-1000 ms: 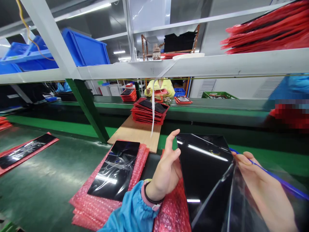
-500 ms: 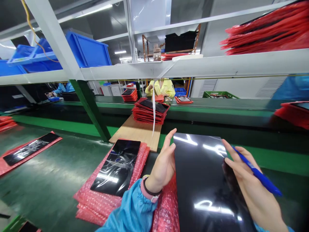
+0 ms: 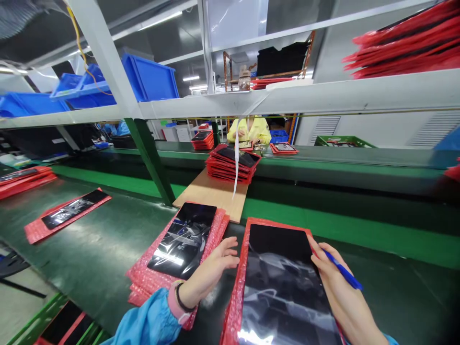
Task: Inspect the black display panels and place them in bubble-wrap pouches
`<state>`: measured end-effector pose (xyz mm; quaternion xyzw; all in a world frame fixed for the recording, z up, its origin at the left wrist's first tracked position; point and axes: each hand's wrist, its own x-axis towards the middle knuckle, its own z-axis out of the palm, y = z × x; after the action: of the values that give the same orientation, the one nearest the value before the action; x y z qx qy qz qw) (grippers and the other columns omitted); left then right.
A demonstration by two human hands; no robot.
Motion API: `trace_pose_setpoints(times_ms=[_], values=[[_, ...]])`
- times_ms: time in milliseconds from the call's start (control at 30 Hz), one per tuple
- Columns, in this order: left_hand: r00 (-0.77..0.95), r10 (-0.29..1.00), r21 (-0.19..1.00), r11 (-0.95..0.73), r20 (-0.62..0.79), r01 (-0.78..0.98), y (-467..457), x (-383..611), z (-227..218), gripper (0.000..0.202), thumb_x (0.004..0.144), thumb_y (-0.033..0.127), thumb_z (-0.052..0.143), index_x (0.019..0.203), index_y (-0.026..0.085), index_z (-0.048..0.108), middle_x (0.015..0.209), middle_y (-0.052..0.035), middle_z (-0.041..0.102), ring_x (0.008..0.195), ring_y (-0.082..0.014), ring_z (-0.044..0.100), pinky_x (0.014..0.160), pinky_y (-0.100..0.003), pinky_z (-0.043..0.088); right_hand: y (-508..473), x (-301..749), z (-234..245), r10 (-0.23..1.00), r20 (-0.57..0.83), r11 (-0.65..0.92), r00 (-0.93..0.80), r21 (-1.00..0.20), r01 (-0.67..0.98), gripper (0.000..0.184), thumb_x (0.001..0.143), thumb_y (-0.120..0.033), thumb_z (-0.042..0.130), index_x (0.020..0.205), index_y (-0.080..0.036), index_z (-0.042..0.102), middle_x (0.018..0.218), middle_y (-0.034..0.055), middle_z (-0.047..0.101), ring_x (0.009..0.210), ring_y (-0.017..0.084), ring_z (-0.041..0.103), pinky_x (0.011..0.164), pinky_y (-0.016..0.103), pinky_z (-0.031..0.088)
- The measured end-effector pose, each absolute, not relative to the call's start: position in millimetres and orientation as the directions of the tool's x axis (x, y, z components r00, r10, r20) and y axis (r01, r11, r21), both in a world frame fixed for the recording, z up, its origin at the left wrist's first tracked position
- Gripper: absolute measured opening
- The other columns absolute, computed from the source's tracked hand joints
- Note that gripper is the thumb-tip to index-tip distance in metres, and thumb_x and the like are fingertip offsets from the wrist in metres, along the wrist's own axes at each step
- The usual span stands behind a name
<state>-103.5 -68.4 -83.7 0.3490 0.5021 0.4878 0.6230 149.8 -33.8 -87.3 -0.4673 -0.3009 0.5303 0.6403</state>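
Observation:
A black glossy panel (image 3: 283,282) lies flat on a red bubble-wrap sheet (image 3: 235,297) in front of me on the green belt (image 3: 100,249). My right hand (image 3: 332,282) rests on the panel's right edge and grips a blue pen (image 3: 343,271). My left hand (image 3: 215,268) hovers just left of the sheet, between it and a second black panel (image 3: 185,232) that lies on a stack of red bubble wrap (image 3: 143,282). Its fingers are loosely curled and hold nothing.
A wooden board (image 3: 213,194) carries a stack of red-wrapped panels (image 3: 232,163) behind. Another wrapped panel (image 3: 68,213) lies far left. A green post (image 3: 151,160) and white shelf (image 3: 287,96) with blue bins (image 3: 151,79) stand overhead. A person in yellow (image 3: 251,129) works across the line.
The black panel, held tilted up in both hands, has been laid flat on the red bubble wrap. My left hand has let go and drawn back to the left.

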Motion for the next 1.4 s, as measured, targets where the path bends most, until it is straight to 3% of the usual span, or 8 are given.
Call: trace_pose_setpoints(times_ms=[133,333,533,667,900,1033,1167,1400], values=[[0.183,0.887,0.842,0.46,-0.424,-0.283,-59,-103,-85,0.042,0.061,0.015,0.072,0.1,0.016,0.059,0.095,-0.0034,0.059,0.076,-0.012,0.056,0.069,-0.028,0.043,-40,144,-95,0.975,0.058,0.115,0.214,-0.957,-0.265,0.044,0.068,-0.04,0.075,0.106,-0.028,0.055,0.135,0.0049,0.058,0.135,0.027,0.039,0.115,0.044,0.023],[0.264,0.829,0.821,0.544,-0.494,-0.171,-47,-105,-71,0.033,0.06,0.02,0.076,0.087,0.016,0.057,0.072,0.0021,0.057,0.059,-0.0107,0.054,0.061,-0.03,0.043,-47,147,-110,0.888,0.417,0.381,0.193,-0.903,0.196,0.032,0.08,-0.036,0.063,0.108,-0.026,0.051,0.143,0.0104,0.049,0.138,0.028,0.036,0.115,0.051,0.02],[0.346,0.841,0.852,0.494,-0.416,-0.174,-42,-102,-43,0.04,0.066,0.024,0.075,0.098,0.018,0.052,0.086,-0.004,0.067,0.058,-0.012,0.061,0.061,-0.03,0.044,-49,145,-105,0.901,0.399,0.38,0.172,-0.915,0.136,0.027,0.082,-0.032,0.06,0.107,-0.027,0.05,0.145,0.01,0.048,0.136,0.028,0.039,0.113,0.051,0.024],[0.167,0.91,0.904,0.403,-0.38,-0.144,-35,-104,-46,0.038,0.065,0.019,0.074,0.098,0.018,0.055,0.078,0.0032,0.059,0.061,-0.0074,0.054,0.055,-0.022,0.039,-48,144,-108,0.888,0.441,0.418,0.126,-0.891,0.176,0.026,0.083,-0.029,0.059,0.107,-0.028,0.05,0.144,0.0097,0.049,0.137,0.026,0.038,0.112,0.051,0.025],[0.266,0.771,0.787,0.614,-0.579,-0.068,-36,-115,-63,0.037,0.053,0.024,0.082,0.08,0.015,0.058,0.068,0.0007,0.062,0.059,-0.0138,0.06,0.066,-0.037,0.049,-41,142,-113,0.897,0.399,0.443,-0.191,-0.814,0.375,0.022,0.085,-0.029,0.055,0.107,-0.03,0.049,0.142,0.0095,0.051,0.136,0.029,0.039,0.108,0.061,0.025],[0.273,0.793,0.808,0.584,-0.545,-0.081,-35,-106,-59,0.035,0.054,0.025,0.083,0.075,0.016,0.056,0.062,0.0046,0.057,0.053,-0.011,0.055,0.061,-0.032,0.047,-45,139,-106,0.918,0.383,0.397,-0.105,-0.887,0.236,0.018,0.082,-0.034,0.06,0.099,-0.029,0.054,0.135,0.0093,0.058,0.135,0.03,0.04,0.109,0.059,0.026],[0.313,0.848,0.861,0.487,-0.427,-0.145,-34,-85,-50,0.028,0.061,0.023,0.08,0.08,0.016,0.061,0.07,0.002,0.061,0.067,-0.0126,0.059,0.069,-0.028,0.046,-50,145,-102,0.942,0.324,0.321,0.092,-0.946,0.054,0.018,0.085,-0.036,0.06,0.1,-0.028,0.055,0.131,0.007,0.062,0.126,0.026,0.052,0.109,0.048,0.033],[0.415,0.892,0.868,0.344,-0.182,-0.358,-44,-70,-54,0.045,0.067,0.009,0.071,0.109,0.022,0.066,0.1,-0.003,0.071,0.098,-0.0205,0.065,0.09,-0.031,0.044,-9,229,-132,0.868,0.32,0.258,0.381,-0.944,0.204,0.041,0.075,-0.051,0.065,0.105,-0.023,0.063,0.12,0.0072,0.067,0.118,0.027,0.058,0.107,0.045,0.034]])
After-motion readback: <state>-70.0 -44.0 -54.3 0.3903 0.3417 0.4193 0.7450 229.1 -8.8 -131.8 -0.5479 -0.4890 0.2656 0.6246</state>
